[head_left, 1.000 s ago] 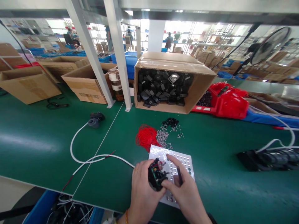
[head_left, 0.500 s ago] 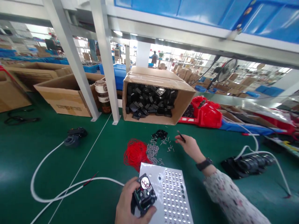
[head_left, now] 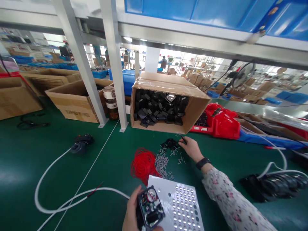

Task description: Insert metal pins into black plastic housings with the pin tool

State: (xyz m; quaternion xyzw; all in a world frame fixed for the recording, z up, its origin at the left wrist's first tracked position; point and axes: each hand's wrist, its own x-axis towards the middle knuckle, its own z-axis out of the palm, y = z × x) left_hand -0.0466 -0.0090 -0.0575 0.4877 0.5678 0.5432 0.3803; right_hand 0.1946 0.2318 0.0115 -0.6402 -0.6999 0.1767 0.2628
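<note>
In my left hand (head_left: 131, 211) is an opened black device housing (head_left: 151, 210) with a circuit board and a shiny round piece inside, held over the silver plate (head_left: 166, 195). Rows of round silver pieces cover the plate's right part. My right hand (head_left: 190, 150), fingers pinched, grips a slim black tool (head_left: 183, 139) whose exact kind is unclear. Its fingertips are beside a small heap of black parts (head_left: 169, 144). Just below lie many small silver pins or screws (head_left: 161, 163), and left of them a tangle of red wire (head_left: 143, 164).
A cardboard box (head_left: 196, 112) on its side holds many black housings. Red bins (head_left: 226, 125) stand to its right. White cable (head_left: 45, 170) loops across the left bench from a grey-black device (head_left: 81, 143). Another black device (head_left: 274, 186) lies at right. Metal posts (head_left: 113, 64) rise behind.
My right hand has moved left, up to the black parts heap, with the slim tool. My left hand still holds the housing, now slightly lower in view. The whole view has shifted a little.
</note>
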